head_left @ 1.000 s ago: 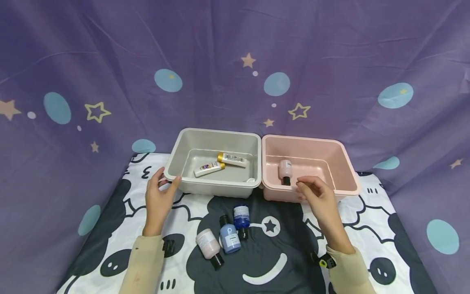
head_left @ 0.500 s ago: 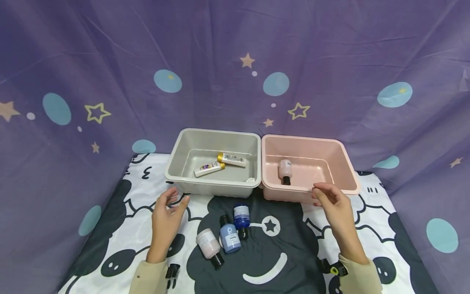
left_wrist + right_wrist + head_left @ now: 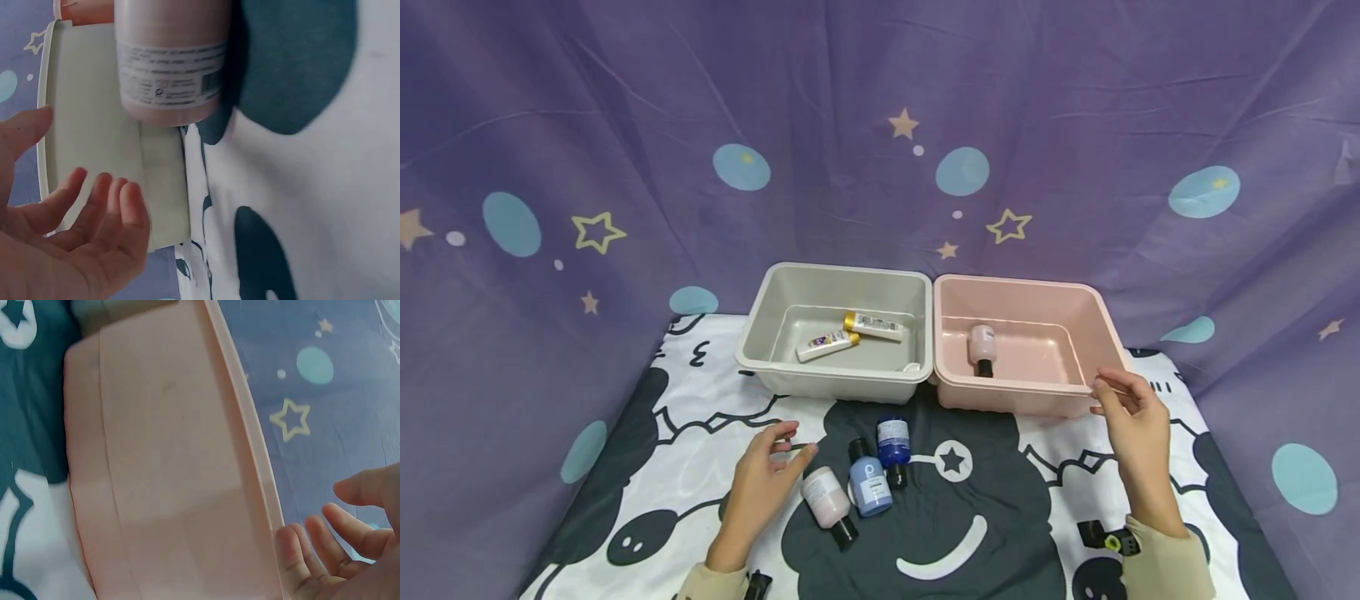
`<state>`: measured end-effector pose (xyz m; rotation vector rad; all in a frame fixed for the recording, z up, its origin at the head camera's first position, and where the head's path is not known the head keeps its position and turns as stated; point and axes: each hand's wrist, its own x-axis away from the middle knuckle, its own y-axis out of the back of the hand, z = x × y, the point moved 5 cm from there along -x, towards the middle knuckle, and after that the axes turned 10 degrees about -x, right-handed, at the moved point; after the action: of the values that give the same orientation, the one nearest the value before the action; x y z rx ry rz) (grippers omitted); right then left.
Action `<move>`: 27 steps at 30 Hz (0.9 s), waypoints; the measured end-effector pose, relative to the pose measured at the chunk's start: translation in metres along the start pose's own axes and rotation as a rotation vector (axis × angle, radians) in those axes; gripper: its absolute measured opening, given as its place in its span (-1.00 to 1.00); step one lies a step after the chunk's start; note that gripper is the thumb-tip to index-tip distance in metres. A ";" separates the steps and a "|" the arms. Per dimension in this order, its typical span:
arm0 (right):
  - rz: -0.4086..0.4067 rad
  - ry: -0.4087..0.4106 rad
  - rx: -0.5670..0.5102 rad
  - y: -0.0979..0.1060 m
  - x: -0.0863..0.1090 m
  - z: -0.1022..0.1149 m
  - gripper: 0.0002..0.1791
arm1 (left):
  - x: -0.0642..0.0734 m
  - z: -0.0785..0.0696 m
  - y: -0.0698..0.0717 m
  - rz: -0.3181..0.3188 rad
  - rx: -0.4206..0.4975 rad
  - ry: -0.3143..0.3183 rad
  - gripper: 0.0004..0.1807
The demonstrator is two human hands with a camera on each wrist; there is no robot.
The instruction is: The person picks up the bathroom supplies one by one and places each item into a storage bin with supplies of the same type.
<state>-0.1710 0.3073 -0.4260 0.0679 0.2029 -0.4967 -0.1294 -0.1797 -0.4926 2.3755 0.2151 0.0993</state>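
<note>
In the head view my left hand (image 3: 763, 492) hovers over the cloth just left of a pale pink bottle (image 3: 825, 497) with a black cap, its fingers loosely bent around nothing. The left wrist view shows that bottle (image 3: 172, 69) close up, apart from the fingertips. Beside it lie a light blue bottle (image 3: 871, 486) and a dark blue bottle (image 3: 892, 446). My right hand (image 3: 1138, 433) is at the front right corner of the pink bin (image 3: 1000, 400); its relaxed fingertips meet or nearly meet the rim. Another pale pink bottle (image 3: 982, 346) lies inside that bin.
A light grey bin (image 3: 842, 383) stands against the pink bin's left side, holding a white tube (image 3: 827, 345) and another yellow-capped tube (image 3: 878, 327). A purple curtain (image 3: 850, 83) hangs behind both. Sheep-patterned cloth (image 3: 955, 525) covers the table.
My left hand has left the grey bin's front left corner and come down and right toward the pale pink bottle. Along the pink bin's front rim, my right hand has moved right.
</note>
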 end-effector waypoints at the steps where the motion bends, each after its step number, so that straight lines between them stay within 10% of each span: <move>1: -0.016 0.014 0.013 0.003 -0.002 0.000 -0.71 | 0.001 0.001 -0.002 0.021 -0.011 0.011 -0.39; 16: -0.180 0.043 0.247 0.027 -0.015 -0.017 -0.60 | 0.013 0.006 -0.018 0.213 -0.228 -0.044 -0.52; 27: -0.219 -0.068 0.111 0.029 -0.017 -0.036 -0.54 | 0.014 0.012 -0.021 0.305 -0.305 0.034 -0.41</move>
<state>-0.1785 0.3448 -0.4574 0.1382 0.1161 -0.7272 -0.1164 -0.1704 -0.5159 2.0868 -0.1397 0.2958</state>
